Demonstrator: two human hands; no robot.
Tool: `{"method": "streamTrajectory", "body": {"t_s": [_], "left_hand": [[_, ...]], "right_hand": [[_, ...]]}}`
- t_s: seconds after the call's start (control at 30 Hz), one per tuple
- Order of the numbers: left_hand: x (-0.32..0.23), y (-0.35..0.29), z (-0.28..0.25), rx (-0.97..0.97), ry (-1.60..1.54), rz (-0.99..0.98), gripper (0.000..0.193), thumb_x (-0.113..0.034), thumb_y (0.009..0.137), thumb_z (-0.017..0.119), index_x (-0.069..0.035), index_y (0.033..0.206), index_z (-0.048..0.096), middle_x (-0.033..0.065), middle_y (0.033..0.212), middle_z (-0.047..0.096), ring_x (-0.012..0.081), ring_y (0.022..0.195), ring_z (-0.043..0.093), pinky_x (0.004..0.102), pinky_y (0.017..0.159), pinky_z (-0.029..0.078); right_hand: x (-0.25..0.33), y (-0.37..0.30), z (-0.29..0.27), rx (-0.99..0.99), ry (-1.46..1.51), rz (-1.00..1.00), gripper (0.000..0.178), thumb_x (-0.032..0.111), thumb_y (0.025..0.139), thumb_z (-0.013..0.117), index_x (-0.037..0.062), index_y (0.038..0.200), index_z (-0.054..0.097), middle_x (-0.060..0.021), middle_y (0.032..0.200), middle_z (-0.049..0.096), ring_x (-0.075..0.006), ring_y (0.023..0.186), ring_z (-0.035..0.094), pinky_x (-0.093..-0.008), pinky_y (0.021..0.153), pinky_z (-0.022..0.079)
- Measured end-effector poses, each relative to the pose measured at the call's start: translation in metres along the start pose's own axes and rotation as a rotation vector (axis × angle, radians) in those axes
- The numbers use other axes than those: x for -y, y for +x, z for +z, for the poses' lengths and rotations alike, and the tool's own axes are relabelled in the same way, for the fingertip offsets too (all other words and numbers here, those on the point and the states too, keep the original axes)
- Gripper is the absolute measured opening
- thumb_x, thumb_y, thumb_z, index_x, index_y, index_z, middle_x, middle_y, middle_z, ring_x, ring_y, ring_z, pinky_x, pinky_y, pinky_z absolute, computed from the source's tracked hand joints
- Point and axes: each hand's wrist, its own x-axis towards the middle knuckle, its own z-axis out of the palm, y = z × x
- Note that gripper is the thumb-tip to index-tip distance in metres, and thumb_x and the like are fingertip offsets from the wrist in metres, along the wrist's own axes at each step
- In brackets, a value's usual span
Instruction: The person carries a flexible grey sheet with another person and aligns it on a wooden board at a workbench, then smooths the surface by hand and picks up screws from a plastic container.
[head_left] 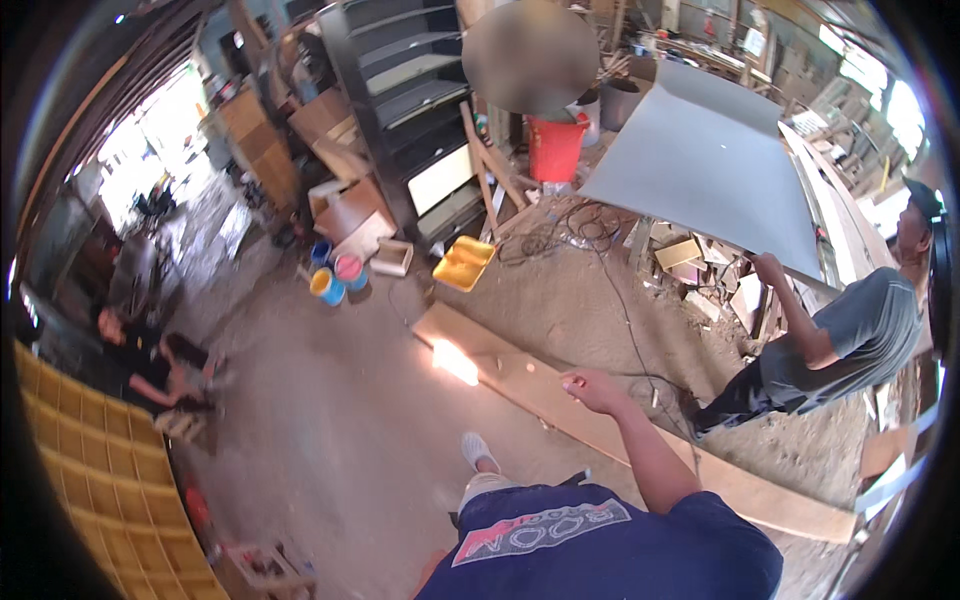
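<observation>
My right hand (595, 391) is held out in front of me above a long brown wooden board (570, 400) on the floor. Its fingers are curled together; a small pale spot shows at the fingertips, too small to name. The board slants from the middle of the view down to the lower right, and a bright patch of light falls across its far part. A small pale round spot shows on the board to the left of my hand. Of my left arm only a sliver (432, 572) appears at the lower edge; that hand is out of view.
At right a co-worker (840, 330) grips a large grey sheet (710, 160) above scrap wood (700, 270). A yellow tray (465, 263), paint buckets (327, 287), a red bucket (557, 148) and cables lie ahead. Another person (160, 365) sits left, near a yellow slatted panel (100, 470).
</observation>
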Motion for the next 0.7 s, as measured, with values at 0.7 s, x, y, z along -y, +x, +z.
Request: {"method": "streamTrajectory", "body": {"t_s": [0.7], "left_hand": [[-0.724,0.418,-0.498,-0.217,-0.062,0.861,0.033,-0.029,0.097,0.076,-0.001,0.115,0.074,0.0138,0.102,0.079,0.0223,0.096,0.074,0.0362,0.089,0.058]], "right_hand": [[0.118,0.435,-0.241,-0.893,-0.381,0.081,0.041,0.012,0.083,0.079,0.0063,0.123,0.071,-0.0172,0.124,0.070,-0.0380,0.118,0.064,-0.0471,0.104,0.050]]}}
